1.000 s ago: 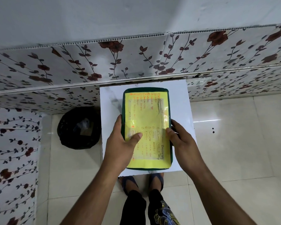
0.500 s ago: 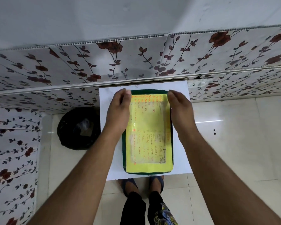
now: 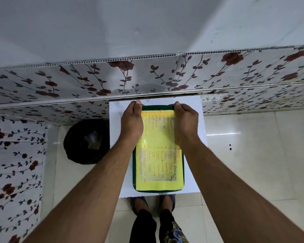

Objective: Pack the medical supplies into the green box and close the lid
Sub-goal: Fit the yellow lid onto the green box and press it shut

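The green box [image 3: 134, 171] lies flat on a small white table [image 3: 193, 123], its lid down. A yellow sheet [image 3: 158, 165] with handwritten orange and dark text covers the lid. My left hand [image 3: 132, 120] lies along the lid's far left side, fingertips at the far corner. On the far right side rests my right hand [image 3: 185, 121], fingers curled over the far edge. Both press on the lid. No medical supplies are visible; the box's inside is hidden.
A black bin [image 3: 87, 141] lined with a bag stands on the floor left of the table. A floral-patterned wall panel [image 3: 147, 78] runs right behind the table. Glossy floor tiles [image 3: 253, 163] lie to the right. My feet [image 3: 153, 200] are under the table's near edge.
Both hands slid from the lid's near half up to its far corners. The box sits a little nearer to me in view.
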{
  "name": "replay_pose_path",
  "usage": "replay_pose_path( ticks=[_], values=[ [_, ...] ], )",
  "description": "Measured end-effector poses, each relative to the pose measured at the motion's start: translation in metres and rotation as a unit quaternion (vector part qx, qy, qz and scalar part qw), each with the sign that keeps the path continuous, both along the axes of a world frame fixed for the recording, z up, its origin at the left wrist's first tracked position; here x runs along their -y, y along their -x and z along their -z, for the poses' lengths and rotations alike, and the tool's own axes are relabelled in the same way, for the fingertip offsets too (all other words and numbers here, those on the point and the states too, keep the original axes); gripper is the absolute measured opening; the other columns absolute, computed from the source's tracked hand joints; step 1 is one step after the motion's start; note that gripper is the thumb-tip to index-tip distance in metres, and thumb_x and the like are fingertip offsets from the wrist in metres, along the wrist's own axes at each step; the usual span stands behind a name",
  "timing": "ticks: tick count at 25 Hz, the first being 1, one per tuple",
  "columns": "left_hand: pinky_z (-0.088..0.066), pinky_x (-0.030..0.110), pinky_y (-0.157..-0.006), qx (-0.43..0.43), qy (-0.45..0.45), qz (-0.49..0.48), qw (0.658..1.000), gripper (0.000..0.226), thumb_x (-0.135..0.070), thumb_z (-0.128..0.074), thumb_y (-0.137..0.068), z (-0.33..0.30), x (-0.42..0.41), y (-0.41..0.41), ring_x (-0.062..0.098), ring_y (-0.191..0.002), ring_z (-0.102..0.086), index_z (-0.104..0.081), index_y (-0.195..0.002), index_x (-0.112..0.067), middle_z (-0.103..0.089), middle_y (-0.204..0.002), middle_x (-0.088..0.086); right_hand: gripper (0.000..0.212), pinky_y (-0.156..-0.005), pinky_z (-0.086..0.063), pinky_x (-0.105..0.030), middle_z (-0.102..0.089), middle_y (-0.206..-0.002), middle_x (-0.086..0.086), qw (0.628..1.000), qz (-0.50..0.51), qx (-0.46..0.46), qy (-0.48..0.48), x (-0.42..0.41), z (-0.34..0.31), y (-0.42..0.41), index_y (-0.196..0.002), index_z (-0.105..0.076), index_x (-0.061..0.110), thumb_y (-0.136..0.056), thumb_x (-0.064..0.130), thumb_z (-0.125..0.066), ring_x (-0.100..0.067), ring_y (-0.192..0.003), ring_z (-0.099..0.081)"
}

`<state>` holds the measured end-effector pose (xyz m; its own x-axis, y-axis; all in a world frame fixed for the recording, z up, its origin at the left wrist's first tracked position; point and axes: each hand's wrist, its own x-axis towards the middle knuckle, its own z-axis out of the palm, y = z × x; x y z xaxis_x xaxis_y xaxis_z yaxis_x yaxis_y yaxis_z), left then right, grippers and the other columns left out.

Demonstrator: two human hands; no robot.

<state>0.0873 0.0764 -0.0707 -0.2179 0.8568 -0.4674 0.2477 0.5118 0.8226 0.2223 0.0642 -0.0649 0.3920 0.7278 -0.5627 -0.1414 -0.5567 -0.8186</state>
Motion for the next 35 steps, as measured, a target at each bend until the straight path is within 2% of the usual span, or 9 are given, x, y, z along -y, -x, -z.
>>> replay_pose_path(
  ticks=[5,7,9,11,14,17,19,24,35],
  values=[
    [-0.030,0.033,-0.063,-0.042,-0.032,0.002,0.999,0.041,-0.038,-0.036,-0.101,0.009,0.000,0.002,0.018,-0.065,-0.041,-0.055,-0.089,-0.005,-0.050,-0.072,0.005,0.027,-0.073,-0.044,-0.037,-0.065,-0.070,0.002,1.000,0.000,-0.001,0.017,0.000,0.005,0.002,-0.076,-0.071,0.018,-0.095,0.032,-0.057,-0.021,-0.073,-0.059],
    [-0.033,0.031,-0.059,-0.057,-0.039,0.020,0.997,0.039,-0.039,-0.034,-0.102,0.003,0.000,0.001,0.014,-0.060,-0.044,-0.059,-0.095,-0.010,-0.053,-0.070,-0.003,0.023,-0.083,-0.049,-0.040,-0.072,-0.086,0.001,1.000,-0.015,0.013,0.017,0.000,0.007,0.000,-0.092,-0.074,0.018,-0.095,0.034,-0.057,-0.021,-0.086,-0.065],
    [-0.040,0.022,-0.061,-0.050,-0.045,0.018,0.998,0.035,-0.041,-0.036,-0.101,-0.010,0.006,0.006,-0.001,-0.064,-0.048,-0.060,-0.109,-0.018,-0.057,-0.081,-0.008,0.032,-0.094,-0.050,-0.040,-0.072,-0.107,0.001,0.999,-0.039,0.006,0.007,0.007,0.001,-0.011,-0.112,-0.071,0.016,-0.093,0.038,-0.058,-0.018,-0.103,-0.066],
    [-0.047,0.017,-0.076,-0.019,-0.002,0.010,1.000,0.039,-0.050,-0.049,-0.094,-0.023,0.028,0.021,-0.009,-0.081,-0.055,-0.058,-0.119,-0.022,-0.063,-0.102,-0.009,0.052,-0.100,-0.047,-0.039,-0.069,-0.120,0.001,0.995,-0.100,0.024,0.007,0.033,-0.006,-0.029,-0.124,-0.065,0.017,-0.084,0.049,-0.062,-0.016,-0.112,-0.063],
    [-0.050,0.037,-0.095,0.026,0.158,0.133,0.978,0.063,-0.061,-0.071,-0.070,-0.038,0.087,0.050,0.004,-0.106,-0.061,-0.054,-0.126,-0.037,-0.063,-0.120,-0.017,0.084,-0.102,-0.049,-0.043,-0.059,-0.134,0.009,0.953,-0.279,0.005,0.116,0.097,-0.019,-0.047,-0.140,-0.047,0.030,-0.066,0.059,-0.074,-0.018,-0.118,-0.061],
    [-0.048,0.028,-0.094,0.039,0.224,0.219,0.949,0.067,-0.031,-0.082,-0.073,-0.044,0.129,0.049,0.000,-0.112,-0.056,-0.047,-0.130,-0.041,-0.060,-0.117,-0.027,0.081,-0.096,-0.054,-0.040,-0.054,-0.125,0.025,0.906,-0.398,-0.014,0.143,0.132,-0.028,-0.039,-0.139,-0.030,0.043,-0.076,0.030,-0.079,-0.011,-0.113,-0.061],
    [-0.048,0.023,-0.088,0.024,0.210,0.191,0.959,0.062,-0.017,-0.080,-0.075,-0.040,0.134,0.045,0.000,-0.108,-0.058,-0.049,-0.124,-0.039,-0.061,-0.111,-0.027,0.081,-0.093,-0.056,-0.042,-0.053,-0.118,0.028,0.913,-0.386,0.019,0.129,0.132,-0.027,-0.036,-0.141,-0.029,0.040,-0.079,0.017,-0.076,-0.015,-0.114,-0.059],
    [-0.055,0.044,-0.092,0.044,0.220,0.139,0.964,0.060,-0.016,-0.080,-0.070,-0.026,0.133,0.041,0.019,-0.111,-0.062,-0.055,-0.121,-0.033,-0.067,-0.118,-0.009,0.076,-0.093,-0.056,-0.044,-0.056,-0.123,0.014,0.915,-0.380,0.053,0.124,0.124,-0.023,-0.038,-0.145,-0.033,0.030,-0.083,0.010,-0.072,-0.019,-0.114,-0.058],
    [-0.057,0.044,-0.088,0.097,0.216,0.129,0.963,0.056,-0.008,-0.077,-0.078,-0.037,0.132,0.040,0.026,-0.113,-0.061,-0.051,-0.123,-0.028,-0.061,-0.128,0.003,0.070,-0.092,-0.056,-0.046,-0.052,-0.128,0.004,0.907,-0.392,0.063,0.138,0.125,-0.031,-0.033,-0.144,-0.031,0.020,-0.086,0.011,-0.070,-0.025,-0.118,-0.056]
  ],
)
